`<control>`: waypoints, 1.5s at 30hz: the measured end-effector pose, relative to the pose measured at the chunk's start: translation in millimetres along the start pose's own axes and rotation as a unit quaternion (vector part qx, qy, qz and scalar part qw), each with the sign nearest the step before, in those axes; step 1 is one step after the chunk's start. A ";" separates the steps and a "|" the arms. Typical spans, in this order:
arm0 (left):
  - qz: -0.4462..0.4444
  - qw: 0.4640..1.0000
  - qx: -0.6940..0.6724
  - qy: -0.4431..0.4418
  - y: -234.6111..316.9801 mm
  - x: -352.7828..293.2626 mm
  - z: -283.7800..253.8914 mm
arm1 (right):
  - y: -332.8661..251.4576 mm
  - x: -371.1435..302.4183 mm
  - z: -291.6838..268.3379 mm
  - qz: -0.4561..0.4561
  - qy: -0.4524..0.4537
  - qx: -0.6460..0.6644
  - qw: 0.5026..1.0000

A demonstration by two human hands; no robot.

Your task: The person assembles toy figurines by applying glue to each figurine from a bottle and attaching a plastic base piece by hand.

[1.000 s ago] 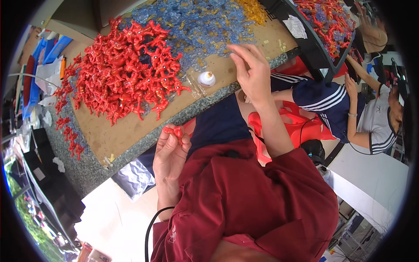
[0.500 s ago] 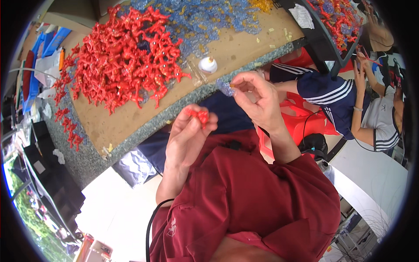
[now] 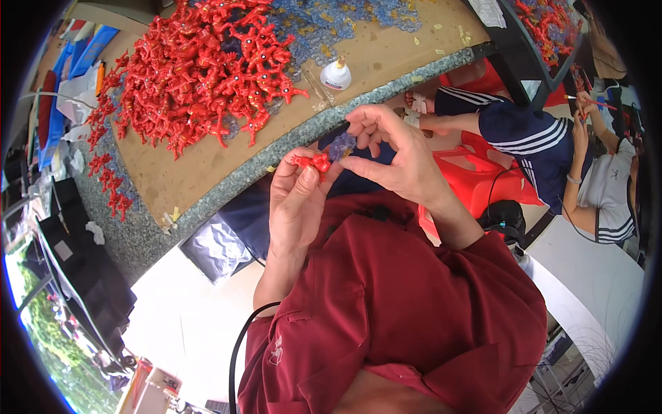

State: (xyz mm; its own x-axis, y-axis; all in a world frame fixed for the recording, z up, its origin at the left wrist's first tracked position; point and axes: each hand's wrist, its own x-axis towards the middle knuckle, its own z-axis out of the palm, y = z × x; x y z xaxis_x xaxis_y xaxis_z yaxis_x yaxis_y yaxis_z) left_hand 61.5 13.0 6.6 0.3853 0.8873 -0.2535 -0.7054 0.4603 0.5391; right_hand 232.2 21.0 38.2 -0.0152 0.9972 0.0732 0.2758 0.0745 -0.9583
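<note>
Above my lap, my left hand (image 3: 298, 196) pinches a small shiny red plastic figure (image 3: 316, 162) between thumb and fingers. A translucent blue-violet plastic piece (image 3: 341, 146) sits right against the figure's upper right side; whether the two are joined I cannot tell. My right hand (image 3: 403, 155) is beside that piece, its fingers curved and spread apart from the thumb. The thumb tip lies at the piece's lower edge. On the table ahead is a big heap of similar red figures (image 3: 200, 76), with a spread of translucent blue pieces (image 3: 331, 27) behind it.
A white squeeze bottle (image 3: 336, 74) stands near the edge of the cardboard-covered table (image 3: 158, 200). At the upper right is a black tray (image 3: 514, 52) of red and blue pieces. Red plastic stools (image 3: 476, 172) and another seated person (image 3: 600, 179) are on the right.
My right hand has moved left, bringing the blue piece to the red figure, and its fingers have spread. The left hand has tilted the figure and shifted slightly up.
</note>
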 end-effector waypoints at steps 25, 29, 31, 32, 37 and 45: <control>0.007 0.999 -0.023 -0.038 -2.1 2.7 -11.5 | 18.1 -3.2 0.0 0.186 -0.141 0.316 0.920; 0.101 0.990 0.073 -0.063 -4.3 2.9 -14.8 | 26.1 -9.8 2.0 0.159 -0.101 0.435 0.880; 0.123 0.986 0.108 -0.041 -3.6 2.4 -12.4 | 25.8 -11.7 5.7 0.148 -0.097 0.451 0.875; 0.141 0.980 0.130 -0.044 -3.4 3.0 -12.0 | 26.7 -12.4 6.0 0.150 -0.098 0.451 0.874; 0.176 0.966 0.186 -0.048 -3.5 3.4 -11.4 | 30.2 -12.7 5.8 0.147 -0.110 0.440 0.879; 0.211 0.943 0.250 -0.062 1.0 3.1 -8.0 | 26.4 -16.2 7.1 0.157 -0.106 0.422 0.886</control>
State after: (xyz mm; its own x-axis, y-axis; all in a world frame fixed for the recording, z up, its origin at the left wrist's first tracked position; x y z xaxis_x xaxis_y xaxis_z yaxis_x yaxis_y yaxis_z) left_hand 57.2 16.4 -0.1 0.2211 0.9640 0.1477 -0.4554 -0.0318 0.8897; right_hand 232.9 6.8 9.7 -0.2697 0.9417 -0.2014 -0.5186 -0.3182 -0.7936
